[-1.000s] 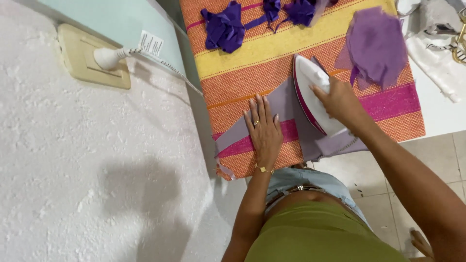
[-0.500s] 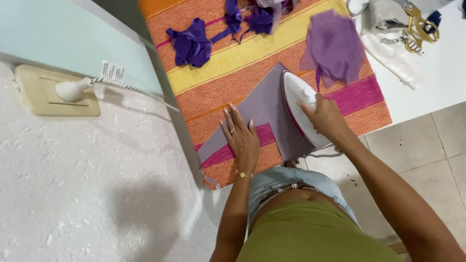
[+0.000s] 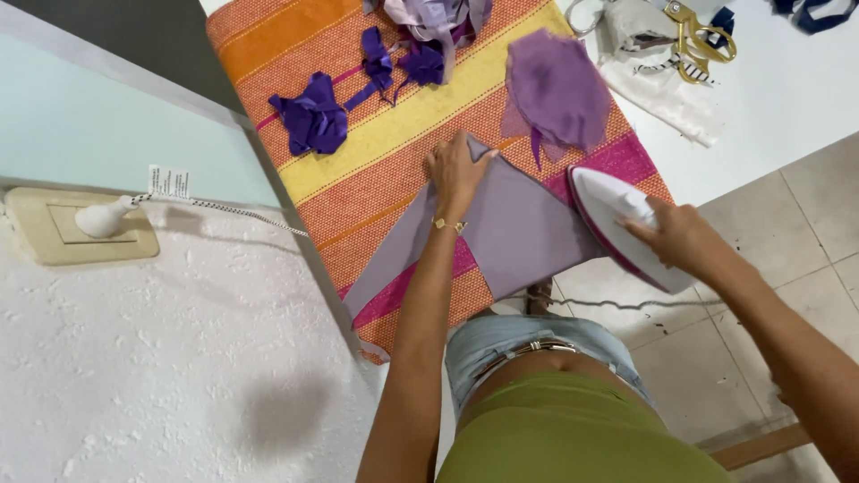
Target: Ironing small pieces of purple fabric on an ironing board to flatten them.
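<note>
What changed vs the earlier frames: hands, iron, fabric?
The right hand has swung the iron off the lilac fabric piece to the board's right edge. The left hand has slid up to the fabric's far end, pressing it flat. Dark purple scraps and the striped cover are unchanged.

Scene evenly and brightly lit by soft diffuse light. A faint shadow is cast on the rough white plastered wall [image 3: 179, 376]. No glare noted. Slight softness and stretching seen at edges.
</note>
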